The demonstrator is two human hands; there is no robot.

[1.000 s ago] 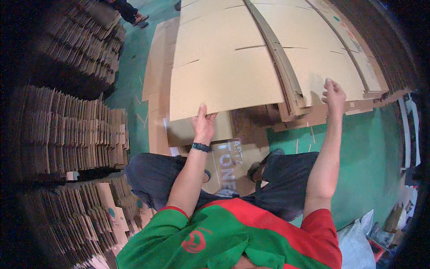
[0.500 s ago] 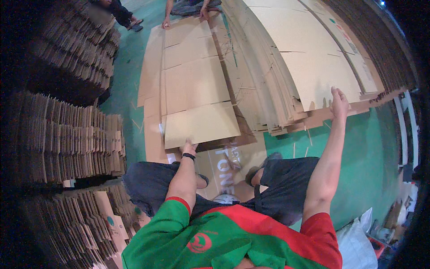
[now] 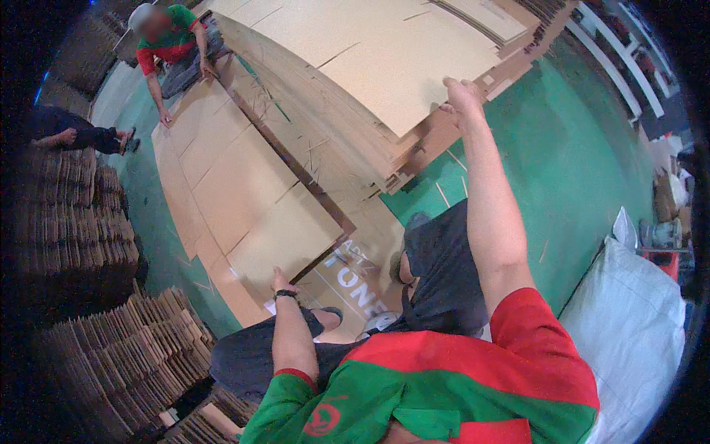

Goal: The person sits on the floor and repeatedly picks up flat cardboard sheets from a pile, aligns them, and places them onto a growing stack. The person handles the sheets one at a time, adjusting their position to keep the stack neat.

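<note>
My left hand (image 3: 281,281) is closed on the near edge of a long, creased brown cardboard sheet (image 3: 237,177), thumb on top and fingers hidden beneath. This sheet lies lengthwise away from me over other cardboard. Out to the right, my right hand (image 3: 464,98) grips the near edge of the top cardboard sheet (image 3: 370,66) on a tall stack. At the far end of the left sheet, a crouching co-worker (image 3: 174,48) in a green and red shirt has both hands by its edge.
Upright bundles of flat cardboard (image 3: 81,214) line the left side. Another person's dark-clothed legs (image 3: 89,132) show beyond them. Thin cardboard scraps (image 3: 442,194) lie on the green floor (image 3: 577,177). A large whitish sack (image 3: 629,311) stands at the right.
My view has swung round, so both sheets now slant toward the upper left. More of the co-worker and the sack shows. Both my hands keep hold of their sheets.
</note>
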